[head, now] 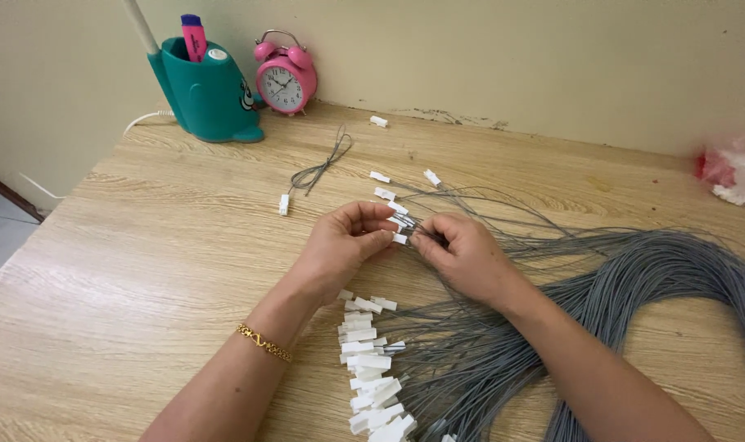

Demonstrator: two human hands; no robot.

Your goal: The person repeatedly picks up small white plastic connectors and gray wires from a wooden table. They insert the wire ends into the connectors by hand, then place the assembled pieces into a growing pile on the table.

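Note:
My left hand (340, 245) pinches a small white plastic connector (399, 238) between thumb and fingers near the middle of the wooden table (143, 245). My right hand (462, 254) meets it from the right and grips the thin grey wire (417, 237) at that connector. A thick bundle of grey wires (659, 270) sweeps from the right edge toward my hands. Below my hands lies a row of several wires with white connectors (371, 368) fitted. A few more connector ends (385, 194) lie just above my fingers.
A single folded grey wire with a white connector (311, 176) lies apart at upper centre. A loose white connector (378, 121) sits near the wall. A teal pen holder (209, 94) and a pink alarm clock (285, 78) stand at the back left. A pink and white bag (737, 172) lies far right.

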